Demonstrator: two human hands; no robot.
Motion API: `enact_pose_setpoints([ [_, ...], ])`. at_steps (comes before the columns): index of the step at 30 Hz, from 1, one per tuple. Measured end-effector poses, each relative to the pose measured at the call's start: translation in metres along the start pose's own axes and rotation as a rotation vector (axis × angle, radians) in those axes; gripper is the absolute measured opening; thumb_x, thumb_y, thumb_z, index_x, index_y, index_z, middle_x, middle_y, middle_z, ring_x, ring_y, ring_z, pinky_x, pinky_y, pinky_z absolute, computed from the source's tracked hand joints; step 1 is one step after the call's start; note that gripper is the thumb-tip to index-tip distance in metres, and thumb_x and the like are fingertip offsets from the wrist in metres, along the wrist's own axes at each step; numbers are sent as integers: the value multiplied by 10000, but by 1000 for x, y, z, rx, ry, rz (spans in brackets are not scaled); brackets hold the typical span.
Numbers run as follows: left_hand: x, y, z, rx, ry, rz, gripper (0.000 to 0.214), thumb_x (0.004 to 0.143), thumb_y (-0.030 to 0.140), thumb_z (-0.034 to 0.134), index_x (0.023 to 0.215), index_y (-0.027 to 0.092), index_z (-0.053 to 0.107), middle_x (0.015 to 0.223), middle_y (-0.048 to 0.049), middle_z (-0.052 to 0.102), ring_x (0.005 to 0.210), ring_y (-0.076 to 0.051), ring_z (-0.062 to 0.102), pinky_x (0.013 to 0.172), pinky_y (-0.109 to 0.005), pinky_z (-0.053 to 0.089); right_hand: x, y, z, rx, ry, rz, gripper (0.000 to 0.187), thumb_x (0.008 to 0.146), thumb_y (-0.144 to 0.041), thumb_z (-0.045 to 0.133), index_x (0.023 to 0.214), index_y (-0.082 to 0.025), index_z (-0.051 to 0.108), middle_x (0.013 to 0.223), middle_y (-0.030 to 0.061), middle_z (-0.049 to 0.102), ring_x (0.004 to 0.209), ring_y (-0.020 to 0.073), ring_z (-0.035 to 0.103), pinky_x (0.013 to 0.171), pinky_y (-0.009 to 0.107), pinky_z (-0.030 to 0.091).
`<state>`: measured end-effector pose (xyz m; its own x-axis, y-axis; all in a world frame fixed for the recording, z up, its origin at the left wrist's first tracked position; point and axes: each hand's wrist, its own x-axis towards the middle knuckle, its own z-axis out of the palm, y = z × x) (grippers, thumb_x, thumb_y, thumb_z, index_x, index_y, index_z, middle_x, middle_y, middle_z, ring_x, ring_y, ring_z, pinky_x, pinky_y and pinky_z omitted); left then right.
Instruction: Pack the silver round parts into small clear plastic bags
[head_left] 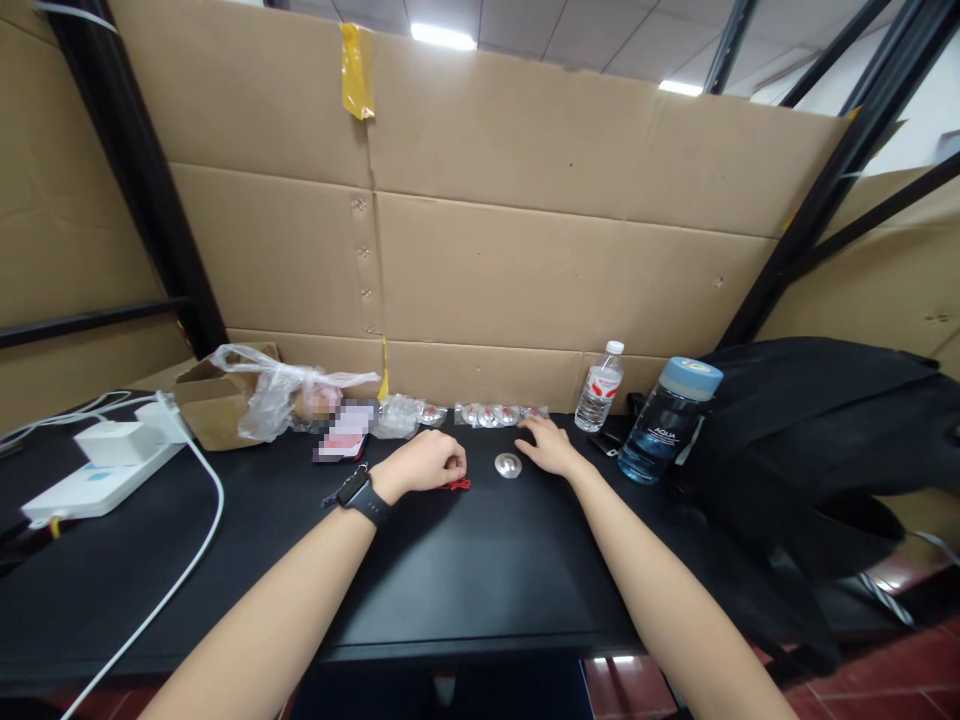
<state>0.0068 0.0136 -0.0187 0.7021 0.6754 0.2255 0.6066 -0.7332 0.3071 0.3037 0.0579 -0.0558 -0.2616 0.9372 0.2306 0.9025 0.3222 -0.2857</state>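
Observation:
My left hand (424,461), with a dark watch on its wrist, is closed with curled fingers low over the black table. A red cord (454,485) shows from under its fingertips. To the right of it a shiny round metal disc (508,465) lies flat on the table. My right hand (550,446) lies beyond the disc's right side, fingers stretched out and apart. Its fingertips reach the right end of a row of clear packets (487,415) with shiny round pieces inside. Whether they touch a packet is hard to make out.
Along the back stand a water bottle (600,388) and a blue-lidded bottle (667,420), with a black backpack (817,450) at right. Leftward lie a phone (346,430), plastic bags (281,395), an open cardboard box (214,405) and a white power strip (109,480) with cables. Cardboard walls the back.

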Motion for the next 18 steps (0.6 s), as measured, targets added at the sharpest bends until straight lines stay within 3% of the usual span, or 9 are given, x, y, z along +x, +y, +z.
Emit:
enact_pose_setpoints([
  [3, 0, -1, 1, 0, 22, 17, 168, 793, 175, 607, 784, 213, 771, 738, -16, 743, 666, -143, 648, 670, -224, 424, 3, 16, 1, -99, -19, 154, 541, 959, -380, 514, 1478, -249, 434, 1571, 159, 403, 1432, 364, 345, 1061, 601, 326],
  [7, 0, -4, 3, -29, 40, 34, 159, 786, 170, 616, 772, 218, 768, 725, -14, 737, 657, -146, 649, 662, -227, 425, 6, 27, -2, -96, -66, 231, 615, 957, -416, 489, 1532, -268, 327, 1508, 170, 471, 1365, 385, 408, 1026, 623, 324],
  [10, 0, -4, 3, -49, 45, 40, 156, 782, 162, 619, 769, 215, 766, 715, -11, 733, 652, -142, 649, 659, -222, 425, 7, 27, -2, -161, -39, 257, 605, 908, -450, 558, 1466, -248, 436, 1413, 181, 524, 1306, 386, 439, 1010, 595, 336],
  [14, 0, -3, 4, -59, 43, 44, 161, 783, 153, 612, 760, 209, 761, 707, -10, 731, 643, -138, 645, 665, -221, 426, 7, 19, 0, -202, 75, 196, 493, 915, -424, 557, 1381, -264, 536, 1461, 152, 475, 1329, 354, 417, 1005, 543, 354],
  [18, 1, -3, 5, -50, 28, 49, 160, 799, 171, 611, 777, 205, 765, 741, -20, 738, 664, -142, 650, 677, -222, 429, 8, 13, 0, -193, 108, 177, 293, 924, -312, 549, 1188, -240, 657, 1269, 123, 644, 1191, 309, 558, 974, 492, 378],
])
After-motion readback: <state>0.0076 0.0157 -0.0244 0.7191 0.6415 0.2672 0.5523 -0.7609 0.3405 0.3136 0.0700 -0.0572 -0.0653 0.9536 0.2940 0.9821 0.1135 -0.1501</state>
